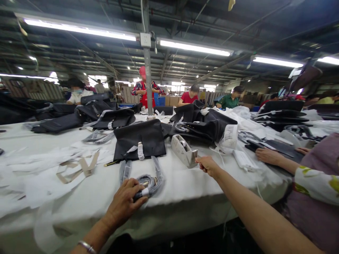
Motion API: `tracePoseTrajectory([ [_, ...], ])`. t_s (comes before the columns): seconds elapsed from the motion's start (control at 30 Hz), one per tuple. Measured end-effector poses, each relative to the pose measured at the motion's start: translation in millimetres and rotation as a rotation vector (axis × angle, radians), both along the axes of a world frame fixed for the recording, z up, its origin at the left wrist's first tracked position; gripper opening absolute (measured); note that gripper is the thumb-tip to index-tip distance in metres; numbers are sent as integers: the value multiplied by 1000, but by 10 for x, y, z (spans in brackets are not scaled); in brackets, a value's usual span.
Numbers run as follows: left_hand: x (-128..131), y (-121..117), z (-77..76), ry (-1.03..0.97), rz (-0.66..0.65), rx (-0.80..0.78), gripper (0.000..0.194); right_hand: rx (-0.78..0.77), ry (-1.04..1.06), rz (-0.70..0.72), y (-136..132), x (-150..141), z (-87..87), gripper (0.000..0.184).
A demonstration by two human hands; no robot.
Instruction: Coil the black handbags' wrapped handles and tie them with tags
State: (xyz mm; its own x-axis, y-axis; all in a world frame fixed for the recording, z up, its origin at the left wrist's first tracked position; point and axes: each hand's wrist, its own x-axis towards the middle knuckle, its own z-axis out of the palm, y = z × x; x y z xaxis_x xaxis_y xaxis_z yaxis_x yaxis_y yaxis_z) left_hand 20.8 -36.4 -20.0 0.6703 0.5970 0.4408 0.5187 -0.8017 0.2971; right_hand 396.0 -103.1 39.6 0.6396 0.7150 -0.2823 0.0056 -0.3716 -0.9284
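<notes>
A black handbag (137, 141) lies on the white-covered table in front of me, its clasp wrapped in white. From its near side runs a coiled strap (156, 178) in clear plastic wrap. My left hand (127, 199) grips the coil at its near left, fingers over it and thumb below. A grey tape dispenser (182, 150) stands right of the bag. My right hand (209, 166) is closed at its cutting end, fingertips pinched together. Whether a piece of tape is between those fingers is too small to make out.
Paper and tan strips (84, 167) litter the table's left. More black bags (201, 128) lie behind. Right of the dispenser are a white fan (230, 137) and a white power strip (243, 160). A co-worker's hand (268, 156) rests on black pieces at right. A pole (148, 70) rises behind.
</notes>
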Motion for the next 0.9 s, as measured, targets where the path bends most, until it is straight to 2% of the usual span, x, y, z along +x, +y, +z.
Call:
tracePoseTrajectory([
  [0.13, 11, -30, 6, 2, -6, 3, 28, -96, -130, -40, 18, 40, -29, 29],
  [0.2, 21, -42, 8, -1, -5, 10, 26, -72, -191, -55, -85, -4, -30, 31],
  [0.27, 28, -61, 22, -3, -2, 12, 25, 5, -236, -44, -203, -178, -36, 28],
  [0.37, 33, -108, 73, 7, 1, 6, 25, 185, -230, 78, -317, -749, -80, 21],
  [0.47, 39, -146, 121, 4, 15, 15, 26, 370, -51, 333, -349, -1521, -157, 32],
  [0.53, 42, -154, 129, 3, 23, 25, 26, 365, 51, 459, -338, -1958, -222, 34],
  [0.6, 39, -154, 123, 4, 26, 29, 27, 289, 60, 487, -297, -2237, -292, 34],
  [0.73, 29, -147, 103, -7, 31, 34, 27, 158, -4, 416, -191, -2366, -373, 31],
  [0.9, 12, -139, 94, -25, 23, 35, 25, 48, -35, 344, -196, -2355, -315, 28],
])
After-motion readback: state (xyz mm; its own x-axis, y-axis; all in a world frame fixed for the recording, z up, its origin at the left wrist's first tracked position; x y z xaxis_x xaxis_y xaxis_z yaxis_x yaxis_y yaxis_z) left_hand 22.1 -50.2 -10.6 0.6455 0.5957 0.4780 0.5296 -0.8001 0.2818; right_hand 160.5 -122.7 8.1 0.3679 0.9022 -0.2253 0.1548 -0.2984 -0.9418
